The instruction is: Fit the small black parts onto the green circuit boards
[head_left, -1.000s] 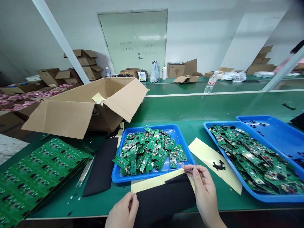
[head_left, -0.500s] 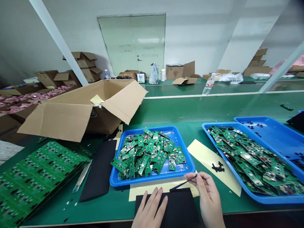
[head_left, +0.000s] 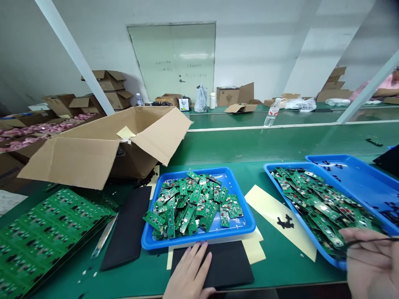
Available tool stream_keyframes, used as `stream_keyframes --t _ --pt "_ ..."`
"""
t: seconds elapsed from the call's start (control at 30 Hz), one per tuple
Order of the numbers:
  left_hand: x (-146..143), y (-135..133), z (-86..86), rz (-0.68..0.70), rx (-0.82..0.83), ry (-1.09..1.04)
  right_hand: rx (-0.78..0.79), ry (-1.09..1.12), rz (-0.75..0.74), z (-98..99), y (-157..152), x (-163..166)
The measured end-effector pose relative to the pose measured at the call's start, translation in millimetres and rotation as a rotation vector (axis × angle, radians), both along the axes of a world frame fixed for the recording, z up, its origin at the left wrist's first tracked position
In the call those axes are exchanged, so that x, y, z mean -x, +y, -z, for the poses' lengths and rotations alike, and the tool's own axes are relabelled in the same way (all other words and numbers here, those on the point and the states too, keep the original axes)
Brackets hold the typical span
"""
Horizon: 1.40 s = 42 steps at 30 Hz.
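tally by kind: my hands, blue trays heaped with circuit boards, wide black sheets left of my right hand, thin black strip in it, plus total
Hands: 2 (left hand, right hand)
Blue trays heaped with circuit boards: 2
Wide black sheets: 2
Thin black strip, blurred: 1
Total: 7

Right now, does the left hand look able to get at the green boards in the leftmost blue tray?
Likely yes: the left hand rests on the black sheet just before that blue tray, and the green boards lie uncovered; only the tray's near rim stands between.
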State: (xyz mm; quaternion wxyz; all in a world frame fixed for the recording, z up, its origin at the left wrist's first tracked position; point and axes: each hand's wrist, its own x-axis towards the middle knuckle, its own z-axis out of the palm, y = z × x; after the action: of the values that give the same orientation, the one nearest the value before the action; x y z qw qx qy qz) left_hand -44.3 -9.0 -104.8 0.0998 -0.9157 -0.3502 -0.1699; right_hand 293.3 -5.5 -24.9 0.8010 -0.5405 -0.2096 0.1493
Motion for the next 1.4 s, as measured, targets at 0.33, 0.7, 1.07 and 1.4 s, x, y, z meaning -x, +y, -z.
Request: stream_keyframes --t 0.33,0.7,1.07,1.4 --pt "-28 66 -73.2 -0.565 0.146 -0.144 0.175 -0.02 -0.286 29.3 -14 47" --pt "-52 113 -79.8 -0.851 0.344 -0.09 0.318 -0.261 -0.511 51.1 -21 62" --pt "-39 109 -85.0 -0.552 0.563 -0.758 0.339 -0.245 -0.426 34.5 -22 96" --pt "-41 67 -87.4 -0.388 1.164 -1.432 0.299 -0.341 -0.476 27.0 -20 99"
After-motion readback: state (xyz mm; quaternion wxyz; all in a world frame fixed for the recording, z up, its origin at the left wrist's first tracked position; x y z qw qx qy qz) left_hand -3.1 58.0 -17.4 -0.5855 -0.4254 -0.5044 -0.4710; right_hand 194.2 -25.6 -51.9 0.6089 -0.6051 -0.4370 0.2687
